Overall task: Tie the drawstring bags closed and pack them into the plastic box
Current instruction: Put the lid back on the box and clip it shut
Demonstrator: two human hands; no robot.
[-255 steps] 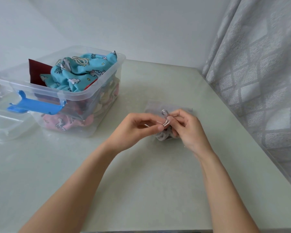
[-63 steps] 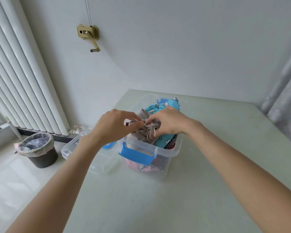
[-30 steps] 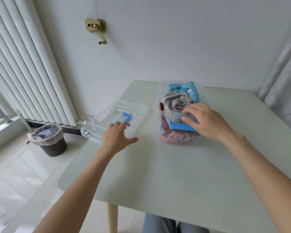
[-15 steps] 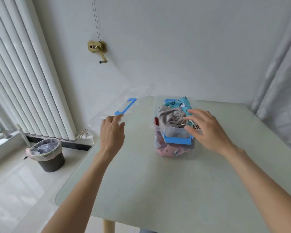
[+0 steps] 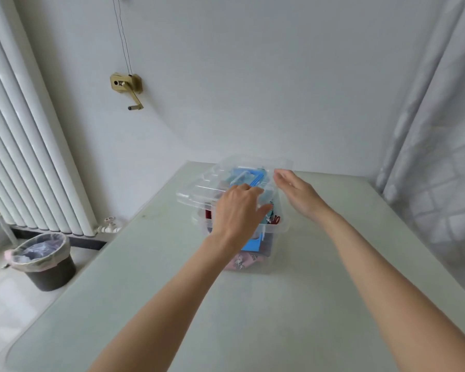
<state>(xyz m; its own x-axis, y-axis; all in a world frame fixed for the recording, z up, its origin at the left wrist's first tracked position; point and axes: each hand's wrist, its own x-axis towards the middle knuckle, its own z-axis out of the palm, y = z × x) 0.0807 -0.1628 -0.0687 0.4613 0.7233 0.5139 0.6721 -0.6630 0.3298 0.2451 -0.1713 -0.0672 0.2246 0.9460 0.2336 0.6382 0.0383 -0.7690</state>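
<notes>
Two hands reached over the table (image 5: 253, 318) to the box (image 5: 275, 232), which sat mid-table packed with bags (image 5: 239, 263). The left hand (image 5: 236, 210) gripped the clear lid (image 5: 199, 190), tilted above the box. The right hand (image 5: 297, 193) hovered beside it, fingers straight.

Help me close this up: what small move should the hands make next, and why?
Probably lower the clear lid squarely onto the plastic box. The left hand holds it tilted above the bags, overhanging left; the right hand hovers open at its right edge.
</notes>
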